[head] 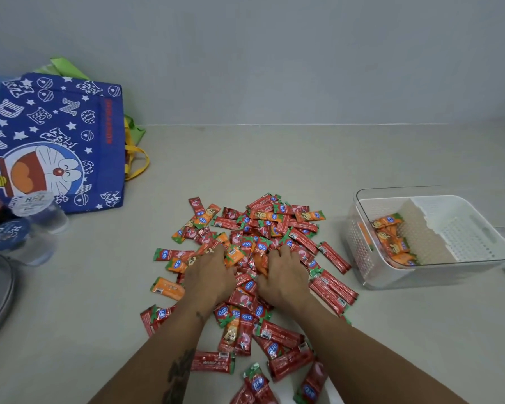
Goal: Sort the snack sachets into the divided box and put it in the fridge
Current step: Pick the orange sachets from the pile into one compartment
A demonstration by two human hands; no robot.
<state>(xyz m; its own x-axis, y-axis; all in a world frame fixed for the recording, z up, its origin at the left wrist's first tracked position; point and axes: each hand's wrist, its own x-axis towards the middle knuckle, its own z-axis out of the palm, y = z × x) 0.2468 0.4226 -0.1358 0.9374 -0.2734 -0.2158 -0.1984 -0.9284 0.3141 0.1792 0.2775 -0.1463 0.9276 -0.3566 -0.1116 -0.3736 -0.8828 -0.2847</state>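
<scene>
We stand over a pale worktop (274, 158) against a grey wall. A blue cartoon bag (56, 135) lies at far left, with two sealed water cups (38, 214) just in front of it. The divided box (370, 252), clear-walled with a white perforated liner, sits to the right, well apart from the bag; its near-left compartment holds a few orange sachets (391, 237), the other looks bare. The pile of snack sachets (254, 258), red and orange mixed, spreads across the middle. Our left hand (209, 277) and right hand (283, 278) rest palm-down on it, fingers curled into the heap; whether either pinches a sachet we cannot tell. These packets look light, soft and glossy, likely to slide, so we judge pinching each across its flat middle safest.
</scene>
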